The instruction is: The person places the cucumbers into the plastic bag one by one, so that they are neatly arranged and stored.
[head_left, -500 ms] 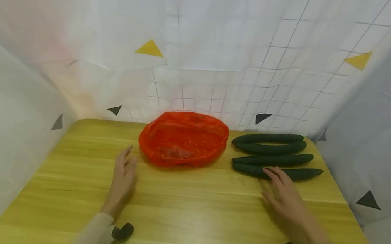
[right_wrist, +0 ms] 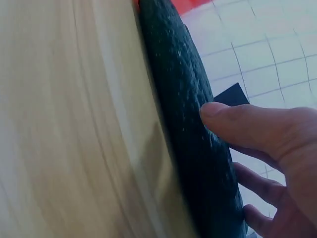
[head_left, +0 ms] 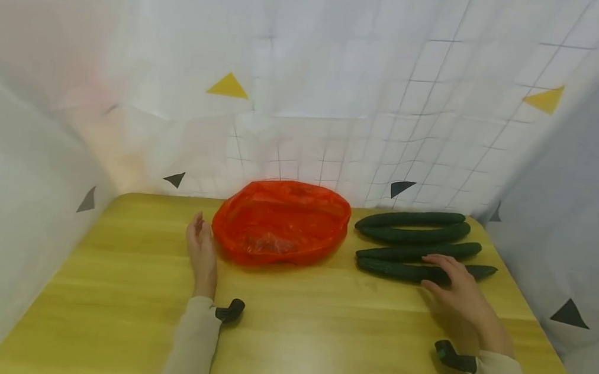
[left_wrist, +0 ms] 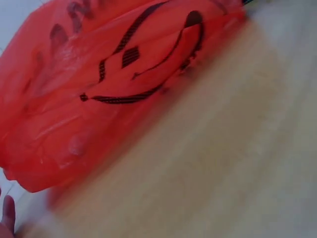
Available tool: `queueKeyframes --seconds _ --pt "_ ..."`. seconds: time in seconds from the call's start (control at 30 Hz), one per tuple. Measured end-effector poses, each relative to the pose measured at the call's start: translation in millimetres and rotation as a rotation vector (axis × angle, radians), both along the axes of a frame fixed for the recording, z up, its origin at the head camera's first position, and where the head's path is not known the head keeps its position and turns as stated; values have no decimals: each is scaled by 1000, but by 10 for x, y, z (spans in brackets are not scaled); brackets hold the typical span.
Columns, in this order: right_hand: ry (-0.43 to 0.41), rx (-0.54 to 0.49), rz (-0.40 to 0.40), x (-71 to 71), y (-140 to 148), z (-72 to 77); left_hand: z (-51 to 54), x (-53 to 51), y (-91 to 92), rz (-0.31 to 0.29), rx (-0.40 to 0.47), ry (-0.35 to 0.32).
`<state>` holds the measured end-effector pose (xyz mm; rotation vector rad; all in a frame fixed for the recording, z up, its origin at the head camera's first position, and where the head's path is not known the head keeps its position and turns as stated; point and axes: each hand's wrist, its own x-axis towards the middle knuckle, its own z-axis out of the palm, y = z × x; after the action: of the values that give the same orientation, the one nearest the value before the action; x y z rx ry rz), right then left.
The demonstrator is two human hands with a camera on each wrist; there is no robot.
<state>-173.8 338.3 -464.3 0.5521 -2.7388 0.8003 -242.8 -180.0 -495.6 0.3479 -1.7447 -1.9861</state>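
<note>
A red plastic bag with its mouth spread wide sits at the back middle of the table; dark print marks the bag in the left wrist view. Just left of it is my left hand, fingers loosely bent and holding nothing; whether it touches the bag I cannot tell. My right hand reaches over the nearest cucumber of a group at the right. In the right wrist view, the thumb lies on the near side of that cucumber and the fingers curl along its far side.
Behind the nearest cucumber lie several more cucumbers, roughly side by side. The wooden table meets a white covered wall at the back, with similar panels at both sides.
My left hand has moved right and forward, close to the bag's left side. The right hand has shifted slightly right along the nearest cucumber, its fingers more bent around it.
</note>
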Motion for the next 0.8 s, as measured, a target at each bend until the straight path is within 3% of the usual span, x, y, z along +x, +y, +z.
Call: queueKeyframes --seconds 0.1,0.2,0.3,0.43,0.67,0.8 --pt "16 22 -17 -7 13 -33 -9 -60 9 18 -8 -5" --pt "59 52 -30 -20 29 -80 -11 -114 19 -11 -26 1" --pt "109 74 -39 -48 46 -121 2 -163 48 -43 -118 -10" --pt "151 89 -46 -68 73 -140 7 -154 77 -54 -237 -47" --pt "154 121 -47 -93 70 -122 17 -164 88 -30 -249 -10" --pt "139 116 -39 -63 79 -163 -22 -152 76 -31 -257 -22"
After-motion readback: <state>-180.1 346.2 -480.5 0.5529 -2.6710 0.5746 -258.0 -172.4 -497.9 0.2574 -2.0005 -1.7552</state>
